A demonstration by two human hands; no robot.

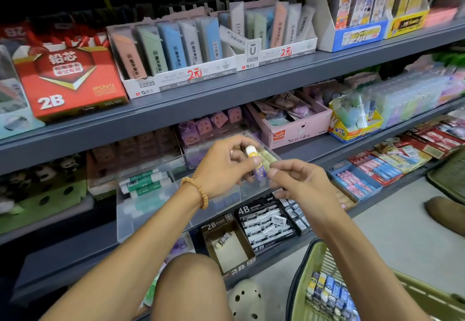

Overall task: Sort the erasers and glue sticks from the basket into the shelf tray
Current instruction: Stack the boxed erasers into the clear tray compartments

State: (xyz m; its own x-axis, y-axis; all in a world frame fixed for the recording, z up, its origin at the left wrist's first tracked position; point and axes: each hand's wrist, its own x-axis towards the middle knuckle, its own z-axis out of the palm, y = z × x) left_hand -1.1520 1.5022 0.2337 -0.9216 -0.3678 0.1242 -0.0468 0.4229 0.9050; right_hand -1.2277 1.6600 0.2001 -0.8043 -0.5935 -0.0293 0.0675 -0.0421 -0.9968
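My left hand (pixel 221 169) grips a purple glue stick with a white and yellow cap (pixel 254 160), held upright over the clear shelf tray (pixel 130 225). My right hand (pixel 299 182) is right beside it, thumb and fingertips close to the stick's lower end; whether they pinch it is unclear. Green and white glue sticks (pixel 143 182) lie in the tray's left compartment. Pale yellow erasers (pixel 268 157) sit in the tray behind my hands. The green basket (pixel 302 270) at lower right holds several blue and white erasers (pixel 329 295).
Boxes of 2B and 4B erasers (pixel 264 220) stand on the lower shelf below the tray. A pink box (pixel 297 129) and blue eraser boxes (pixel 357 182) lie to the right. My knee (pixel 188 288) and a white clog (pixel 246 298) are below. Another person's shoe (pixel 445 212) is at right.
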